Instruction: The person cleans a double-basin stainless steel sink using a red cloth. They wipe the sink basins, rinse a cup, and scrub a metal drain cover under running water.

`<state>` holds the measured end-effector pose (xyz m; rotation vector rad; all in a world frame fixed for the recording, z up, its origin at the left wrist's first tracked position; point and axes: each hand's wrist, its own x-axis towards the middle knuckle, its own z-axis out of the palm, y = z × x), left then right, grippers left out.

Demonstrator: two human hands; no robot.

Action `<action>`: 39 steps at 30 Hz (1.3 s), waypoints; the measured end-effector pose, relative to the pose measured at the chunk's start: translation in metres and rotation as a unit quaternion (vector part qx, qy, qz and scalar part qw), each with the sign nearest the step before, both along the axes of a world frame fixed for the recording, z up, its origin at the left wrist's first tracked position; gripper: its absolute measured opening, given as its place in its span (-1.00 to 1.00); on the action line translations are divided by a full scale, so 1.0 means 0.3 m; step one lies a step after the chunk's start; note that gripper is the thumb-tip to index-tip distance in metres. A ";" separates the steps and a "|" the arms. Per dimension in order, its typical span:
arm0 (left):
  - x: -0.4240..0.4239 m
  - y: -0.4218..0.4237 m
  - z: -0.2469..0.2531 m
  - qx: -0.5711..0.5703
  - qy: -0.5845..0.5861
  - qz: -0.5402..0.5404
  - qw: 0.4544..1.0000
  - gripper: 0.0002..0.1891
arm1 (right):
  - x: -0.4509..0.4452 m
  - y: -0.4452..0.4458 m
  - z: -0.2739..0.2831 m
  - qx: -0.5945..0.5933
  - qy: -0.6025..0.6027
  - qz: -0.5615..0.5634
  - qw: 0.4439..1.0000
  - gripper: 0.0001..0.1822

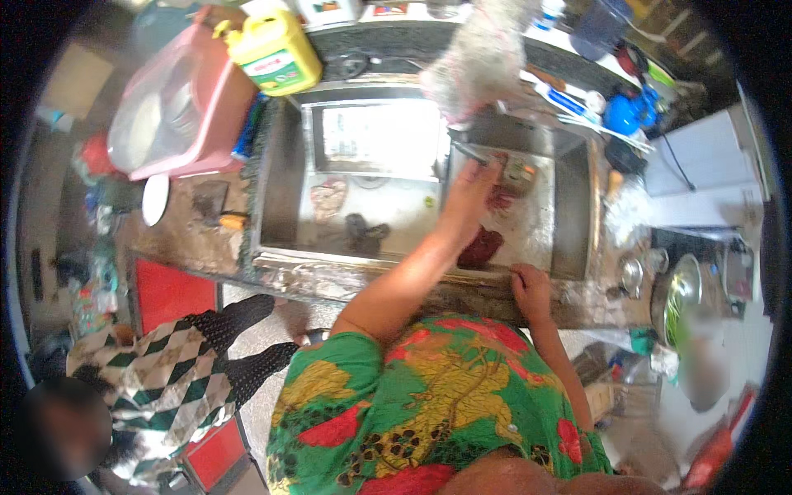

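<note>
My left hand (479, 182) reaches over the right basin (538, 229) of a two-basin metal sink. Its fingers are at the end of a dark, rod-like spout (468, 150); blur hides whether they grip it. At the sink's front edge, my right hand (532, 288) rests with curled fingers. A dark red, soft-looking item (481, 247) lies in this basin near the front wall. Farther back are a greenish item with an orange patch (521, 173) and reddish pieces (500, 199), partly behind my left hand.
The left basin holds a crumpled pale item (328, 199) and a dark lump (364, 234). A yellow jug (275, 55) and a pink-rimmed dish basket (185, 111) stand left. Wrapped plastic (476, 55) hangs behind. Another person (161, 371) is at lower left.
</note>
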<state>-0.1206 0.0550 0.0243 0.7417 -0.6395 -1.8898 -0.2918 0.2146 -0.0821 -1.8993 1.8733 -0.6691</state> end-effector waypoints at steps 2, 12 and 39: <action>0.007 -0.004 0.003 -0.009 0.011 -0.007 1.000 -0.75 | -0.007 -0.001 -0.012 -0.015 0.020 0.007 1.000 -0.85; -0.006 -0.024 -0.004 -0.027 0.007 -0.008 1.000 -0.74 | 0.002 0.004 0.007 -0.012 0.019 0.008 1.000 -0.86; -0.015 -0.023 -0.013 -0.026 -0.007 -0.014 1.000 -0.70 | 0.018 -0.009 0.023 -0.025 -0.013 0.000 1.000 -0.83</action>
